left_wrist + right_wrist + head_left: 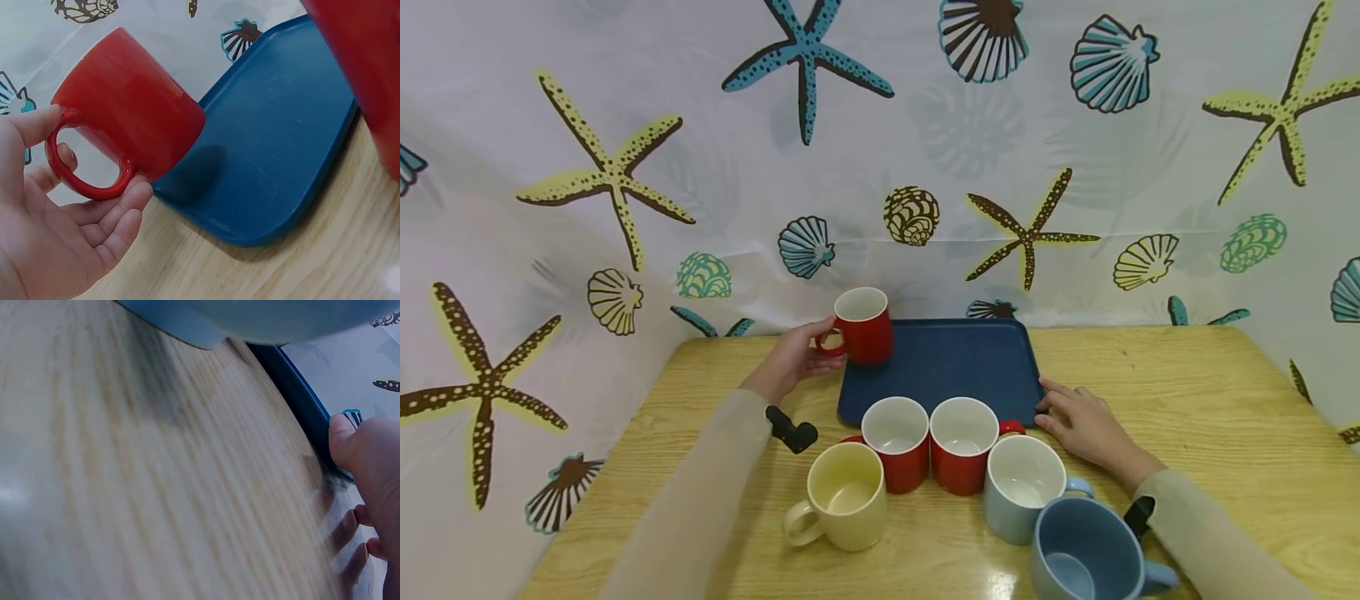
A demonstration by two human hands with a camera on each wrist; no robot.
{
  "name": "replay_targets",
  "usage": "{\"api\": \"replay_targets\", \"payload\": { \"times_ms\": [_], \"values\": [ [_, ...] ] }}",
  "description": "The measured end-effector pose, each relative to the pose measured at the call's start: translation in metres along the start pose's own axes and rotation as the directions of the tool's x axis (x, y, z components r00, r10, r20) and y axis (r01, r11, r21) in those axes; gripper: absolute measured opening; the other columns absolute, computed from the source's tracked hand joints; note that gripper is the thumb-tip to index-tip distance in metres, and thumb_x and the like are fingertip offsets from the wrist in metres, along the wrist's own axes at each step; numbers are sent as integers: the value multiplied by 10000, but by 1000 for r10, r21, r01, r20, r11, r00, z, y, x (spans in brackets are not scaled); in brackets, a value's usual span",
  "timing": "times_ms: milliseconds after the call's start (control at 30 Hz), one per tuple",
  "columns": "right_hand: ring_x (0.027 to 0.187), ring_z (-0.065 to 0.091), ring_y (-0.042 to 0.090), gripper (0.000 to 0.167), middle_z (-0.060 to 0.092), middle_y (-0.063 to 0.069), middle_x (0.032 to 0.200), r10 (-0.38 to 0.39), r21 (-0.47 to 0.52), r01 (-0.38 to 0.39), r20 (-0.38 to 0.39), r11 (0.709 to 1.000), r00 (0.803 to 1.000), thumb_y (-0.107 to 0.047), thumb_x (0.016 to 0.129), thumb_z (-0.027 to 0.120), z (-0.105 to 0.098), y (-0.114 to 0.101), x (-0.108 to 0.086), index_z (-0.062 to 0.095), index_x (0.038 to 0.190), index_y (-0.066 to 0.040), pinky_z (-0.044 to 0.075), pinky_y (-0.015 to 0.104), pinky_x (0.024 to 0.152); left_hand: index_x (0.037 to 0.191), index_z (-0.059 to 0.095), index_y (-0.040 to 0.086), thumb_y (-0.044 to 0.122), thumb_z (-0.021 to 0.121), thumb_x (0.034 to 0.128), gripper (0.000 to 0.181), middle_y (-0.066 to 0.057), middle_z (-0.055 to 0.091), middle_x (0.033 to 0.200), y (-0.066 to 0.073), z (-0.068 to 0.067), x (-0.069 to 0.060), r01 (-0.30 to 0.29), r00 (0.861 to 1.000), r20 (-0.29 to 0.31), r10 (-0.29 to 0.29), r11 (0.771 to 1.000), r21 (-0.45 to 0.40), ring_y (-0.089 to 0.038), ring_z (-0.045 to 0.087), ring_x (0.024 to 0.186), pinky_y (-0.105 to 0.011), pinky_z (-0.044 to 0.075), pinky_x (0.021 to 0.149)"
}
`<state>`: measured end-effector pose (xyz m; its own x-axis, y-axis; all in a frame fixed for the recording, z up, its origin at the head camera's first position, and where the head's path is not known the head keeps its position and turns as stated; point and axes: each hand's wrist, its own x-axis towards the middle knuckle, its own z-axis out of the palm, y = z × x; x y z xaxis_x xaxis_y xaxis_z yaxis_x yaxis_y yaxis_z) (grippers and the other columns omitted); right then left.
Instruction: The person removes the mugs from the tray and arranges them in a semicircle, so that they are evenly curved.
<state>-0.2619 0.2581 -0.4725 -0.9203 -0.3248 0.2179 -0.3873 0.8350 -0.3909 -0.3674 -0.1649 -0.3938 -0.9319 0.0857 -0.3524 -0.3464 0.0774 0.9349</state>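
By its handle, my left hand (796, 358) grips a red mug (865, 333) with a white inside. The mug is over the left end of a dark blue tray (962, 367), and its shadow falls on the tray in the left wrist view. Whether its base touches the tray, I cannot tell. At the tray's front right corner, my right hand (1086, 425) rests with relaxed fingers, its thumb (342, 440) against the tray edge in the right wrist view. Two more red mugs (906, 467) (958, 467) stand side by side just in front of the tray.
Nearer to me on the wooden table (1210, 442) stand a cream yellow mug (847, 508), a pale blue mug (1017, 504) with a white inside, and a blue mug (1086, 554) beside my right forearm. A patterned curtain (880, 167) hangs behind the table.
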Motion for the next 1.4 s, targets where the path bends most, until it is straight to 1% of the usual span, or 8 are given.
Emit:
{"api": "replay_targets", "payload": {
  "times_ms": [100,167,467,633,767,1000,1233,1400],
  "values": [
    [975,494,280,150,434,142,1394,1,-4,-1,0,1000,1000,-270,901,613,-1,-1,-1,643,1005,-167,359,555,867,1040,420,91,502,522,899,447,-254,560,1208,-2,-3,-3,-4,1000,4,4,1000,-5,-366,580,1067,-399,439,929],
    [972,496,280,146,437,144,1391,4,-6,-4,-1,1000,1000,-266,901,614,-2,-1,-1,644,1002,-165,361,554,865,1004,414,94,494,526,900,428,-266,553,1211,-3,-5,-5,-2,1000,5,2,1000,-12,-367,583,1062,-401,438,931],
    [1011,490,299,159,422,144,1403,15,0,-15,12,1000,1000,-274,907,606,-1,-2,-1,643,1015,-164,342,566,890,979,417,99,483,523,909,405,-274,532,1221,-9,-13,-16,3,1000,0,-3,999,-44,-385,563,1086,-412,430,941],
    [1026,492,307,160,424,145,1401,11,-4,-11,17,1000,1000,-273,904,609,0,-2,-1,643,1014,-162,344,567,897,956,426,91,479,516,913,401,-257,586,1146,-13,-17,-23,-8,1000,4,8,1000,-29,-391,561,1085,-412,434,934],
    [1011,495,298,166,420,144,1404,9,-8,-8,17,1000,1000,-278,907,603,0,-1,0,641,1017,-159,352,555,895,934,428,95,485,523,908,402,-220,624,1077,-16,-21,-27,-20,1000,10,20,1000,-13,-369,597,1031,-395,456,902],
    [1036,489,313,170,406,151,1413,16,-6,-16,29,1000,999,-276,910,597,-1,-1,1,639,1024,-157,333,575,914,918,437,80,442,509,928,370,-273,564,1177,-18,-26,-38,-29,999,38,30,999,-14,-351,615,1002,-421,435,933],
    [1058,482,317,170,399,143,1420,18,-5,-18,33,1000,999,-279,912,594,0,0,1,640,1029,-164,320,582,925,890,446,87,442,521,924,365,-240,612,1087,-26,-34,-44,-47,998,50,49,999,-26,-345,629,962,-386,478,870],
    [1068,478,319,176,395,140,1423,21,-2,-21,37,1000,999,-282,913,592,-1,-1,0,640,1036,-166,323,579,924,900,456,85,430,530,924,353,-227,586,1143,-29,-38,-49,-56,997,58,58,998,-27,-369,614,994,-419,456,905]
  ]
}}
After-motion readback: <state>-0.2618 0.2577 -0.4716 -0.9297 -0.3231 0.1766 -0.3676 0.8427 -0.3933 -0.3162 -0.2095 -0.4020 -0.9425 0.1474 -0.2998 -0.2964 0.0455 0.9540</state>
